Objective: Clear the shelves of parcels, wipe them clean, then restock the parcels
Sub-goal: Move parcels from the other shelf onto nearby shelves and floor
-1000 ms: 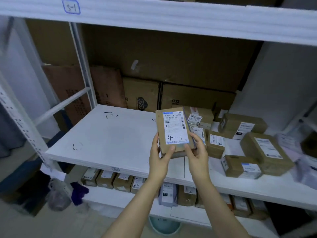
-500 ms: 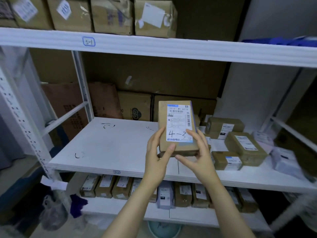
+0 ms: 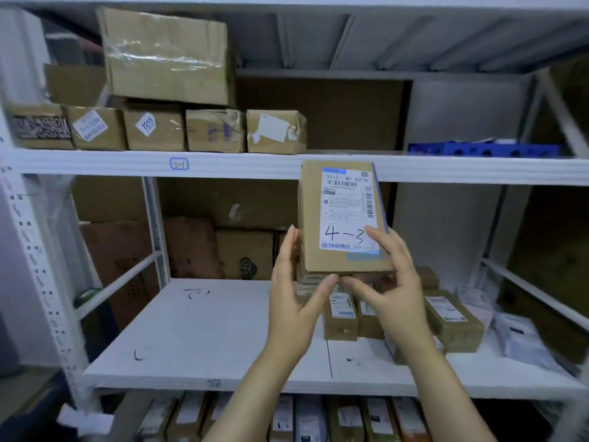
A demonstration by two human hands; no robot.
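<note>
Both my hands hold up a brown parcel (image 3: 314, 218) with a white label marked "4-3", upright in front of the shelf edge. My left hand (image 3: 294, 301) grips its lower left side, thumb under the bottom edge. My right hand (image 3: 393, 288) grips its lower right side, fingers over the label's corner. Below and behind it, the white middle shelf (image 3: 204, 333) carries several small labelled parcels (image 3: 452, 319) on its right half.
The upper shelf (image 3: 242, 165) carries a row of cardboard boxes (image 3: 153, 126) on its left and a blue tray (image 3: 484, 149) on its right. Large cartons (image 3: 191, 247) stand behind the middle shelf. A lower shelf holds several small parcels (image 3: 191, 416). A white upright post (image 3: 35, 266) stands at left.
Both hands have raised the "4-3" parcel from just above the middle shelf up to the height of the upper shelf's edge. My view tilted upward, showing the upper shelf.
</note>
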